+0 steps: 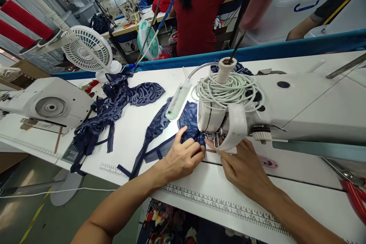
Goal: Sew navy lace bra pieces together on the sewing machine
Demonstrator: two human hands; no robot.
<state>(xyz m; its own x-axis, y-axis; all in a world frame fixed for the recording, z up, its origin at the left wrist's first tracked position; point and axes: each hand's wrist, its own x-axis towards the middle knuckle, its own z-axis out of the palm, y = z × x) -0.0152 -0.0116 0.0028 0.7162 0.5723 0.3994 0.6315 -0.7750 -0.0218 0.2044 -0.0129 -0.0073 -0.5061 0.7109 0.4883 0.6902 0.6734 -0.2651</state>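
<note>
A navy lace garment (190,118) with sheer panels and narrow straps lies partly under the head of a white sewing machine (309,103). My left hand (183,154) presses on its near edge, fingers curled against the cloth and thumb raised along it. On the other side of the presser foot (213,136), my right hand (240,164) reaches in with its index fingertip at the fabric's edge. Its thumb is apart, low on the table, and the machine's white guard covers some of its fingers. The stitching point itself is hidden.
More navy lace pieces (114,103) are heaped at left beside a second machine (51,103). A ruler strip (211,202) runs along the front edge. Red-handled scissors (353,190) lie at right. A fan (88,47) and a person in red (197,11) are beyond.
</note>
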